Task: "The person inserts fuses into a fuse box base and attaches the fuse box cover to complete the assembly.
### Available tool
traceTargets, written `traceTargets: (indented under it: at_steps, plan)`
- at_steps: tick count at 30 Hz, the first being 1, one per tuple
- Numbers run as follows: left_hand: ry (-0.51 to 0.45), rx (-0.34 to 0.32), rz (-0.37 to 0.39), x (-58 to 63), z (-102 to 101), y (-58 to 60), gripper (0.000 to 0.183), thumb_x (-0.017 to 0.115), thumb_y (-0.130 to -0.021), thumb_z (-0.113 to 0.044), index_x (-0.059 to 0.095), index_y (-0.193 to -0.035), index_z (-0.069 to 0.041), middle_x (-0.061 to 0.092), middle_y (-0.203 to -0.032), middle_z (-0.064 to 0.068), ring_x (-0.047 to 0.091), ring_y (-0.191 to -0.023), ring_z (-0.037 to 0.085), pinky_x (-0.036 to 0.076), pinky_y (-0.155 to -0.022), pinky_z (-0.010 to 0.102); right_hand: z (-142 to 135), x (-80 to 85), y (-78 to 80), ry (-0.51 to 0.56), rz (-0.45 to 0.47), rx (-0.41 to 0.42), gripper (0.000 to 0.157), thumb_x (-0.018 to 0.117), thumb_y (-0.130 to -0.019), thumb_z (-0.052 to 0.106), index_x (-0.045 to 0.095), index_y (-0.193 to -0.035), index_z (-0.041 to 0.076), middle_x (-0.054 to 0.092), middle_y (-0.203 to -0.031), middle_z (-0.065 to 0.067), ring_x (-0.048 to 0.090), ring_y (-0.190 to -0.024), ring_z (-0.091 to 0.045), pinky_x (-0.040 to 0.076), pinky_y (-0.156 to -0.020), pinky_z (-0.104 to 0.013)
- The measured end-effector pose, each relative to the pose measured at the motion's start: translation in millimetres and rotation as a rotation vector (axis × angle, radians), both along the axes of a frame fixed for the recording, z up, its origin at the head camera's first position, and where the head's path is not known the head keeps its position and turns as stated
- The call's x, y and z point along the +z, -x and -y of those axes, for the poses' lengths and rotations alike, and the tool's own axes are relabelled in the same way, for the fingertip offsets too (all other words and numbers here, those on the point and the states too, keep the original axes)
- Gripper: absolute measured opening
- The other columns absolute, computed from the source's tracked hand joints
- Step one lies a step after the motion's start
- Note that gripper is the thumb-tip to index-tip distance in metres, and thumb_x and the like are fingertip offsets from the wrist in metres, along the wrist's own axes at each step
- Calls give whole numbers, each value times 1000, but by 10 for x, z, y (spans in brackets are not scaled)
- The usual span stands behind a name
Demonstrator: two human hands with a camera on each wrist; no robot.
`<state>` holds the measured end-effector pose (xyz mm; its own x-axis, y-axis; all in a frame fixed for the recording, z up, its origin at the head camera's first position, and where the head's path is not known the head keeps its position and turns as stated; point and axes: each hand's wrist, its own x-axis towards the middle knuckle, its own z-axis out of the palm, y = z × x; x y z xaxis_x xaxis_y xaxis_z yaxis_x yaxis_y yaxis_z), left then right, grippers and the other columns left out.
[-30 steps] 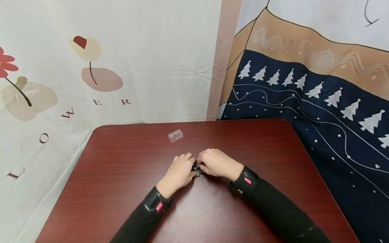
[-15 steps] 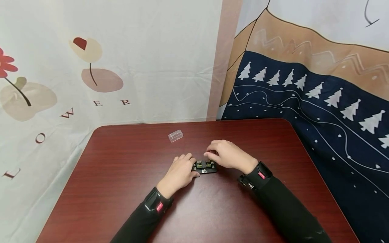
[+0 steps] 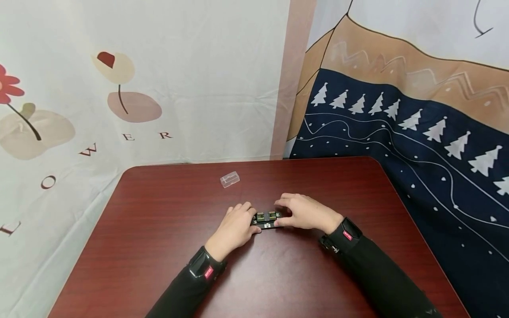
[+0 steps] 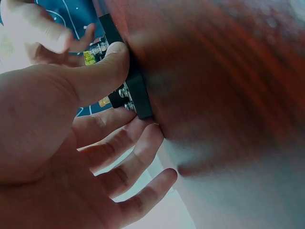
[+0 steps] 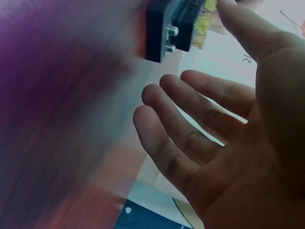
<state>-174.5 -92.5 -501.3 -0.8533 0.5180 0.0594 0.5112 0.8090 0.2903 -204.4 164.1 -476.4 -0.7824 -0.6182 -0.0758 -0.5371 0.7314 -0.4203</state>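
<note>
A small black fuse holder (image 3: 272, 225) with metal screw terminals and yellow-green inserts lies on the table between the hands. My left hand (image 3: 233, 227) pinches its left end, thumb on the near side and fingertips at the far side. The left wrist view shows the thumb pressed on the black base (image 4: 138, 93). My right hand (image 3: 308, 214) is at the right end, thumb overlapping that end in the head view. In the right wrist view its fingers (image 5: 162, 143) are spread and apart from the holder (image 5: 158, 33), with nothing in the palm.
A clear plastic cover (image 3: 229, 179) lies near the back edge of the reddish-brown table (image 3: 167, 212). Behind the table hang a pale printed cloth (image 3: 214, 88) and a navy cloth with white trees (image 3: 358, 132).
My right hand has left the top of the fuse holder, lifted back and to the right, then lowered beside its right end. The left hand has stayed in place.
</note>
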Motion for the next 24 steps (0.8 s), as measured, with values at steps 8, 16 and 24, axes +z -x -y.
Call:
traceTargets:
  at_steps: [8, 16, 24]
  plan:
    - [4, 8, 7, 1, -14, -12, 41, 85, -85, -38, 74, -113, -10, 60, -102, 0, 61, -98, 26, 46, -84, 44, 5, -109, -57, -61, -14, 14, 52, 83, -85, 45, 74, -127, 15, 63, -110, 3, 57, -95, -13, 54, -84, -38]
    - [8, 0, -4, 4, -5, -24, 40, 85, -86, -38, 74, -112, -9, 60, -102, 0, 61, -97, 25, 47, -85, 44, 56, -145, -80, -94, -56, 22, 45, 82, -85, 39, 74, -121, 13, 60, -105, 3, 55, -92, -14, 53, -82, -37]
    - [-8, -13, -6, 10, 6, -16, 40, 85, -86, -37, 74, -112, -8, 60, -101, 2, 60, -95, 26, 48, -82, 44, 66, -170, -60, -98, -59, 16, 46, 82, -84, 40, 73, -120, 14, 59, -104, 4, 54, -91, -13, 52, -81, -36]
